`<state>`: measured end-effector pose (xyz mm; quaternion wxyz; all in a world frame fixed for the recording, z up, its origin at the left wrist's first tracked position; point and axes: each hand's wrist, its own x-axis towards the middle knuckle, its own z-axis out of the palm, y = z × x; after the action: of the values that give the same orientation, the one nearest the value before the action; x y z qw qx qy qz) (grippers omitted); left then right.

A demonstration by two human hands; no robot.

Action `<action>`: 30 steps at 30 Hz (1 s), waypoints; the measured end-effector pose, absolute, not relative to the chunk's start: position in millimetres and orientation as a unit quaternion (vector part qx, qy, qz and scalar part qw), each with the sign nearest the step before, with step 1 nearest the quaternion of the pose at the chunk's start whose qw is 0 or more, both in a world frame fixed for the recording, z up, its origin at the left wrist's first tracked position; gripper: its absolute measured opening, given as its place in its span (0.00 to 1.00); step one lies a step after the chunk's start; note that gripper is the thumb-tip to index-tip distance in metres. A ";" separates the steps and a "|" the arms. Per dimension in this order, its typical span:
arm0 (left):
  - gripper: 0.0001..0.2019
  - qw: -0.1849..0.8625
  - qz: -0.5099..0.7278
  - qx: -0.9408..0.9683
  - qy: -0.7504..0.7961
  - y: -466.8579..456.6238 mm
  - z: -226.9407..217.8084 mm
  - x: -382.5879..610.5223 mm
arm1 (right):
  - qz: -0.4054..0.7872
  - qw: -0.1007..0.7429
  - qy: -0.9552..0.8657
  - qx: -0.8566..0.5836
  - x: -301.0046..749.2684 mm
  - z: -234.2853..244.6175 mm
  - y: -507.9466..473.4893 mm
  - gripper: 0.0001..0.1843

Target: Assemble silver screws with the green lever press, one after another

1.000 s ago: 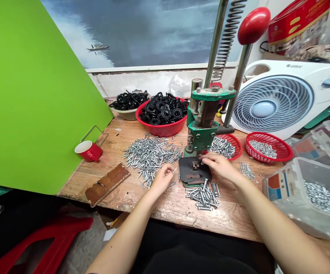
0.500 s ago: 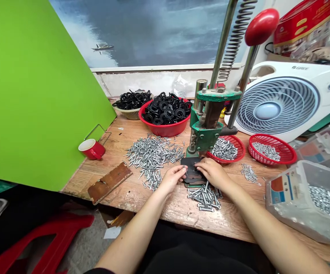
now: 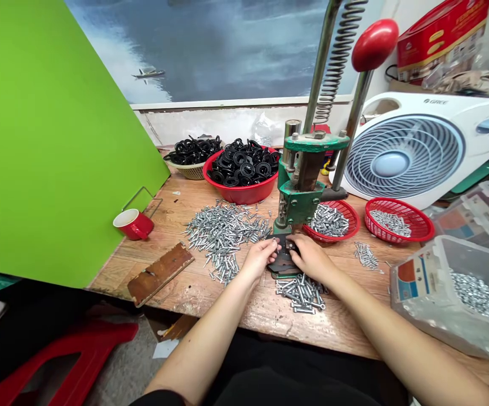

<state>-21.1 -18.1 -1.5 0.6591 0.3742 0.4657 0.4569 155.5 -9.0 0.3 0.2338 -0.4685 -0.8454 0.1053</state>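
Observation:
Both my hands meet at the dark plate (image 3: 281,260) under the green hand press (image 3: 300,186). My left hand (image 3: 261,256) has its fingers pinched at the plate's left edge; what they hold is too small to name. My right hand (image 3: 310,256) presses curled fingers on the plate's middle. A large heap of silver bolts (image 3: 223,228) lies left of the press. A smaller heap of bolts (image 3: 301,293) lies just below my hands.
A red bowl (image 3: 240,192) and a basket (image 3: 191,169) hold black rubber rings behind. Two red mesh baskets (image 3: 399,217) with metal parts stand right. A white fan (image 3: 422,146), clear bins (image 3: 456,287), a red cup (image 3: 132,224), a wood piece (image 3: 160,272) and a green board (image 3: 50,141).
My left hand has moved right from the bolt heap to the plate's edge. My right hand has slid a little left and closer on the plate.

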 end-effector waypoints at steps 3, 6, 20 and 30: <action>0.20 0.649 0.459 0.398 0.457 -11.6 2.6 -14.2 | 0.150 0.250 -0.817 -0.497 151.0 -4.8 -6.1 0.23; 0.18 0.623 0.462 0.438 0.456 -4.7 9.0 -4.6 | 0.172 0.264 -0.786 -0.532 144.6 -9.1 -5.8 0.24; 0.14 0.393 0.425 0.667 0.469 0.0 3.2 4.5 | 0.196 0.288 -0.776 -0.526 147.9 -16.7 -2.0 0.26; 0.14 0.169 0.337 0.800 0.466 -5.2 -2.2 4.9 | 0.103 0.435 -0.739 -0.504 168.1 22.9 -23.5 0.18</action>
<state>4.9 -5.2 -2.2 0.1687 0.8003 0.4661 0.3373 168.1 -23.5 22.9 0.4352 -0.5037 -0.7390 0.1034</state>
